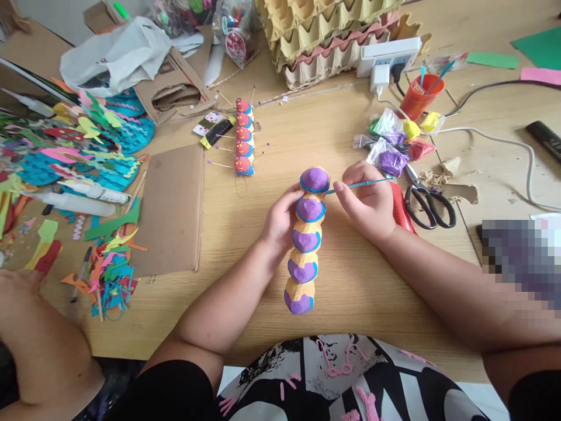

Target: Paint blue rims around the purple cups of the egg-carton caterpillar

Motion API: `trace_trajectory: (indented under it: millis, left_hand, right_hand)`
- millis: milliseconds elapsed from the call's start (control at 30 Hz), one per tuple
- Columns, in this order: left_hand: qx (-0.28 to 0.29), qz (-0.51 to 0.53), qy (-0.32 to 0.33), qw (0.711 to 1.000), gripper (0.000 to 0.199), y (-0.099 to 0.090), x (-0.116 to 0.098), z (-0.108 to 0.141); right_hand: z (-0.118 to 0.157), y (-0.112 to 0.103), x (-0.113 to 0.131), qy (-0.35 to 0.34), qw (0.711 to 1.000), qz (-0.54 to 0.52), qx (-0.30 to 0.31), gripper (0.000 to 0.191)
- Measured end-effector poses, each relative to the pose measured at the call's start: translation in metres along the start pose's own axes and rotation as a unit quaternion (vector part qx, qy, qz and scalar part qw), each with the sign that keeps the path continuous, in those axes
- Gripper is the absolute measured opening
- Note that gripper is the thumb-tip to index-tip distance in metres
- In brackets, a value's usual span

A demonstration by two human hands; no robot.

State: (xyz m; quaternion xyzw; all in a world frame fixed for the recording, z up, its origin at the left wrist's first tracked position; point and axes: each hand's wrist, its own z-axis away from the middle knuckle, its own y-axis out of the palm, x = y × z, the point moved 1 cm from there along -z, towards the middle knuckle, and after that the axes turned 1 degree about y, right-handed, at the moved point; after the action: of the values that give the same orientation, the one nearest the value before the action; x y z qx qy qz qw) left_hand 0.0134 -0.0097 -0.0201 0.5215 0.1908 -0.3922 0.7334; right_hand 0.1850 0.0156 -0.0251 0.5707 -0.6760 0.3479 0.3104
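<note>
My left hand (pixel 283 213) is closed on the left side of an egg-carton strip (pixel 307 254). Purple clay caps with blue rims cover the strip's row of bumps, with tan carton showing between them. Pinched in my right hand (pixel 370 202) is a thin blue stick-like tool (pixel 368 183), its left end at the right edge of the top bump. I cannot tell whether that end touches the clay. Farther back lies a finished-looking caterpillar (pixel 244 137) of red and blue bumps, with pins sticking out at its sides.
Black-handled scissors (pixel 427 204), bagged clay (pixel 392 162) and a red cup (pixel 419 96) stand to the right. Egg trays (pixel 333 35) are stacked behind. On the left are a cardboard sheet (pixel 170 210), coloured scraps (pixel 111 269), glue bottles (pixel 87 202) and another person's arm (pixel 48 339).
</note>
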Motion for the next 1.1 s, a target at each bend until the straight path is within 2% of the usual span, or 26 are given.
trace_trajectory:
  millis: [200,467,633,833,1100]
  left_hand:
    - [0.004,0.037,-0.023,0.999,0.032,-0.003,0.002,-0.002]
    - [0.008,0.017,-0.011,1.000,0.028,-0.001,0.000,-0.002]
    - [-0.001,0.024,-0.041,0.999,0.037,0.001,-0.002,-0.001]
    - [0.013,0.027,-0.029,0.999,0.039,0.007,-0.006,0.004]
    - [-0.019,-0.013,-0.044,0.999,0.035,0.011,-0.010,0.007]
  right_hand:
    - [0.000,0.000,0.002,-0.001,1.000,0.012,0.021,0.043]
    - [-0.001,-0.001,0.005,0.000,0.999,0.042,0.030,0.039]
    - [-0.002,-0.001,0.006,0.016,0.999,0.038,0.033,0.042]
    - [0.000,-0.001,0.002,0.051,0.998,0.013,0.022,0.045]
    - [0.002,0.001,-0.003,0.085,0.996,-0.015,0.019,0.050]
